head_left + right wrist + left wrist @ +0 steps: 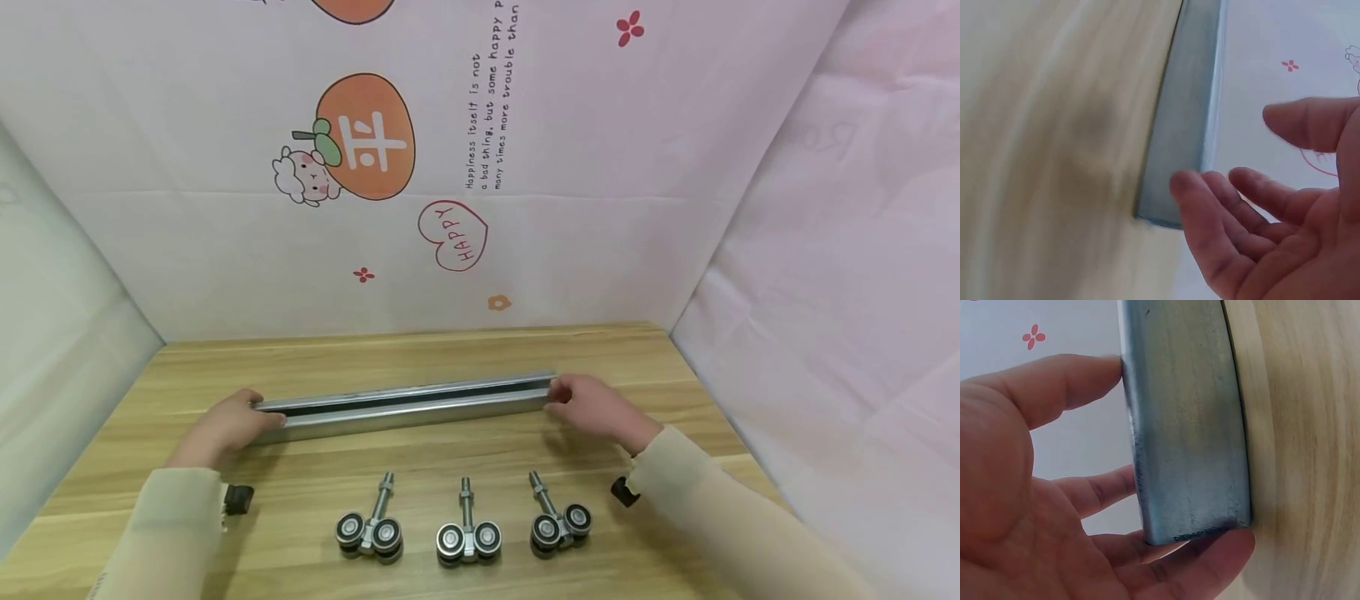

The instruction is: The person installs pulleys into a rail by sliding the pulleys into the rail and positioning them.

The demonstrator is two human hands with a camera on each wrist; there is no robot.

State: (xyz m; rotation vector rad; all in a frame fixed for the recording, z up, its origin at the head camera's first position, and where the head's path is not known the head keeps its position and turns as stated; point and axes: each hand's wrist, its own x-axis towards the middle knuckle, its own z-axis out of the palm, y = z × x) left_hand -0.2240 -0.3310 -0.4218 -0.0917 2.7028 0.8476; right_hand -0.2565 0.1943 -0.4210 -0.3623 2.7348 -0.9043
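Note:
A grey metal channel rail [420,410] lies across the wooden table with its long slot facing up. At its left end my left hand [232,423] grips it: in the left wrist view the thumb [1094,375] presses the upper edge and the fingers reach behind and under the end of the rail [1185,425]. By the other end is my right hand [592,410], its fingers loosely bent. The right wrist view has its thumb [1304,122] standing away from the rail [1188,119], while a fingertip overlaps the rail's end corner.
Three roller trolleys with threaded bolts, a left one [369,533], a middle one [468,542] and a right one [558,527], lie in a row nearer me on the wooden table [420,475]. A printed white cloth [570,250] rises behind the table, with cloth on both sides.

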